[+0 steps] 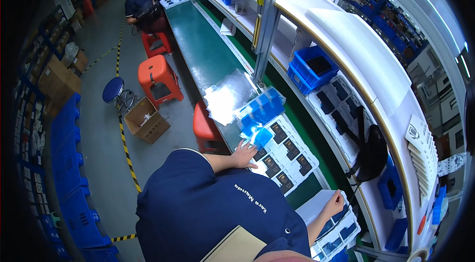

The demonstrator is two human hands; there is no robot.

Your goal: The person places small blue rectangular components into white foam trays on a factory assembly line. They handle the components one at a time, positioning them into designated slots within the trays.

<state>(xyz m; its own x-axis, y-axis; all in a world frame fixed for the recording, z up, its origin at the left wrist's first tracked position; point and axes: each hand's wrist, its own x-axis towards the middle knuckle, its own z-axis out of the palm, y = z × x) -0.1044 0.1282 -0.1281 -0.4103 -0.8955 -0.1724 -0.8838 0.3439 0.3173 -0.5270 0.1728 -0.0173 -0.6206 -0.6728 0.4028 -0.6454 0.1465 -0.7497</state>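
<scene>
My left hand (243, 154) lies with its fingers spread at the near left edge of a white tray (300, 136), beside a blue plastic piece (259, 136). Several dark flat rectangular parts (292, 149) sit in the tray's recesses. Farther right, my right hand (334, 204) has its fingers pinched at the corner of a white sheet (313, 204). Under and beside that sheet is a second white tray (350, 230) with dark parts, partly hidden by my right forearm. A stack of shiny clear plastic bags (228, 95) and a blue wrapped bundle (264, 108) lie beyond the first tray.
A shelf (356, 49) runs along the right, with a blue bin (311, 68), another tray (332, 109) and a hanging black bag (372, 155). To the left stand red stools (159, 78), a cardboard box (146, 120) and blue crates (74, 178). Another person (142, 7) sits far along the bench.
</scene>
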